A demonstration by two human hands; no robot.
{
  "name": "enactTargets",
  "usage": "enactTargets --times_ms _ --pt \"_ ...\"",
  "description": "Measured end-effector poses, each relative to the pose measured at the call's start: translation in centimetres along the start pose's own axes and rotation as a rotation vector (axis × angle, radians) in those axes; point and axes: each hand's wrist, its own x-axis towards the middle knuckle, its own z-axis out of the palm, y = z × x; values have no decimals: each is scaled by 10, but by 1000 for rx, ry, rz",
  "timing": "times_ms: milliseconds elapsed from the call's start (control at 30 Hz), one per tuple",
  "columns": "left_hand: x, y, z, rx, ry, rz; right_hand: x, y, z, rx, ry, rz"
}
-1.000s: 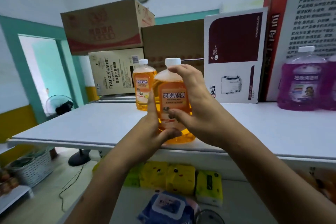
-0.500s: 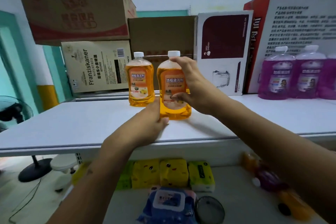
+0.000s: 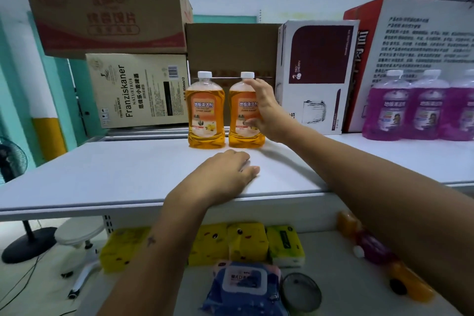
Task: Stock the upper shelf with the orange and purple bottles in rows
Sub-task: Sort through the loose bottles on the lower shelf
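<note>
Two orange bottles, one [image 3: 206, 110] just beside the other [image 3: 243, 113], are stood upright on the upper shelf [image 3: 128, 169]. The second is held by the right hand [image 3: 266, 110]; purple bottles [image 3: 410, 108] (three seen) are ranged at 3 o'clock. The left hand [image 3: 225, 174] is laid flat, fingers relaxed, on the shelf.

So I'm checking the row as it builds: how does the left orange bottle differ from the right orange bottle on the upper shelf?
The left orange plastic bottle stands free, untouched; the right orange plastic bottle has the right hand curled round its side. The left bottle's label shows fully; the right bottle's label is partly covered by fingers. Both stand upright with white caps, side by side on the white upper shelf. The left hand rests flat on the shelf.
</note>
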Motion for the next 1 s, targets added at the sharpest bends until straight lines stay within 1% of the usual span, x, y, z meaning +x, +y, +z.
enactTargets --times_ms 100,200,233,300,367,433,500,567,633,667,733,800,867,900,933,1000 --pt "-2 0 -1 -6 10 -6 -1 0 1 -32 -9 3" --pt "-2 1 -2 0 23 -2 -5 -2 -4 -92 -53 52" --pt "-1 2 -3 -2 24 1 -7 -3 -8 -60 -78 83" --pt "-1 0 -3 -31 18 8 -13 -8 -21 82 -104 176" --pt "-2 -3 -2 -105 17 21 -27 -17 -36 165 -64 255" --pt "-6 -7 -2 -201 38 35 -51 -26 -51 251 -43 287" --pt "-9 -7 -4 -271 54 54 -82 -35 -64 327 -42 274" --pt "-13 -4 -5 -316 69 61 -117 -42 -76 298 2 216" --pt "-20 4 0 -373 138 90 -151 -45 -85 276 46 177" --pt "-25 11 5 -423 197 130 -166 -45 -90 274 63 176" --pt "-38 38 20 -562 328 270 -195 -41 -102 274 112 198" --pt "-47 75 39 -672 390 447 -222 -33 -117 282 179 236" --pt "-51 114 62 -746 377 635 -250 -25 -133 298 259 279" --pt "-51 131 74 -782 360 703 -265 -20 -141 329 297 306" --pt "-48 147 86 -819 343 740 -280 -16 -150 387 333 334" --pt "-41 175 108 -901 300 747 -311 -8 -166 605 416 393"
